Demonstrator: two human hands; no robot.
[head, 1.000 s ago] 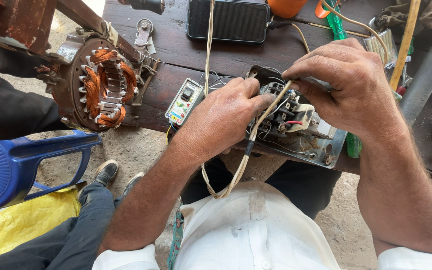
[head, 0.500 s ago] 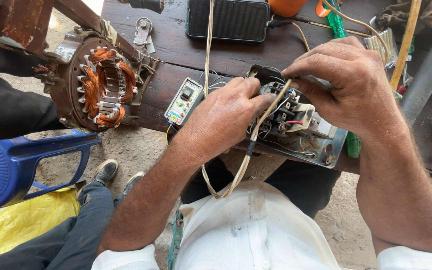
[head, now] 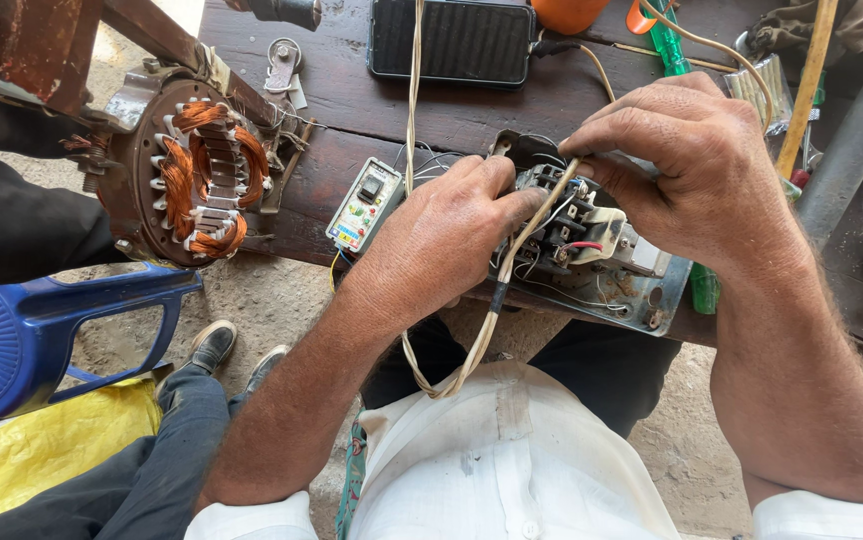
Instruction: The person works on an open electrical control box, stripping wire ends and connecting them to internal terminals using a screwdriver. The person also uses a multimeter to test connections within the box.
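A grey metal switch box (head: 619, 288) with black terminals and loose wires rests on the front edge of a dark wooden bench (head: 471, 115). My left hand (head: 446, 235) lies on its left side, fingertips pressed against the terminals. My right hand (head: 696, 165) arches over the top of the box and pinches a cream cable (head: 496, 295) at the terminals. That cable loops down toward my lap and back up.
A motor stator with copper windings (head: 201, 175) sits at the bench's left end. A small white tester (head: 364, 205) lies by my left hand, a black ribbed case (head: 466, 40) further back. A blue plastic stool (head: 21, 340) and another person's legs and shoes (head: 216, 345) are at left.
Almost nothing differs; both hands stay on the switch box, with only slight finger shifts on the cable.
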